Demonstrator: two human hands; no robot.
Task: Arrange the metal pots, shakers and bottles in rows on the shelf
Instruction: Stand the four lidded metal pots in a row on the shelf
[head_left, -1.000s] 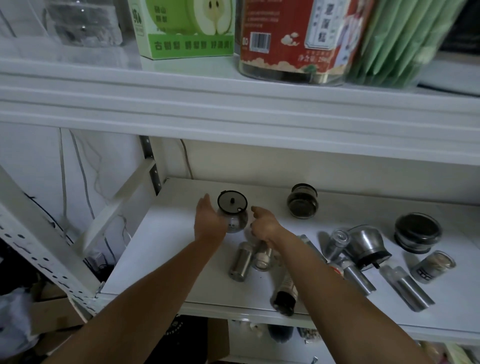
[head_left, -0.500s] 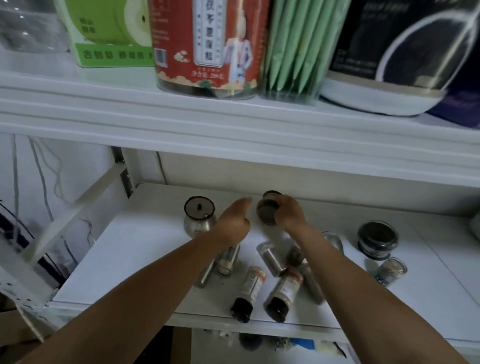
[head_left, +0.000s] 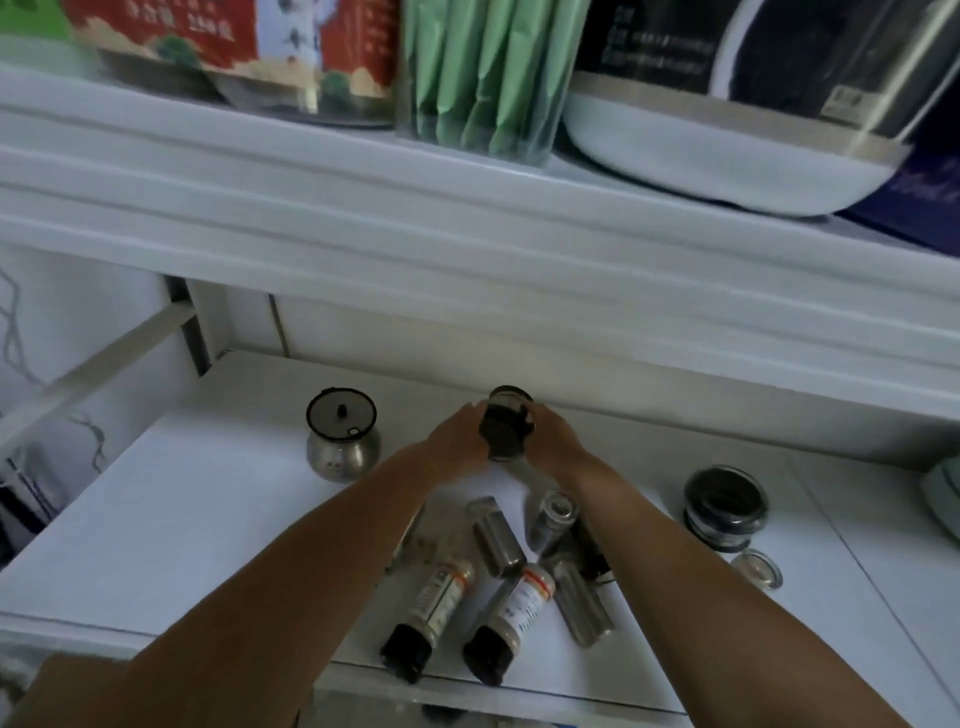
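Observation:
Both hands close around a dark-lidded metal pot (head_left: 505, 429) near the back of the white shelf (head_left: 197, 514); my left hand (head_left: 457, 441) presses its left side and my right hand (head_left: 553, 441) its right side. Another metal pot (head_left: 342, 441) with a black-rimmed lid stands upright to the left. A wider dark-lidded pot (head_left: 724, 506) stands at the right. Under my forearms lie several metal shakers (head_left: 496, 538) and two labelled bottles with black caps (head_left: 428, 608), (head_left: 511, 618), all on their sides.
A small lidded tin (head_left: 756, 569) sits by the wide pot. The upper shelf (head_left: 467, 208) hangs low overhead, loaded with a red canister (head_left: 249, 47), green packets (head_left: 483, 73) and a white bowl (head_left: 727, 156). A diagonal brace (head_left: 93, 379) crosses the left side.
My left hand left the left-hand pot and joined the right hand on the dark-lidded pot. The camera view shifted right and closer.

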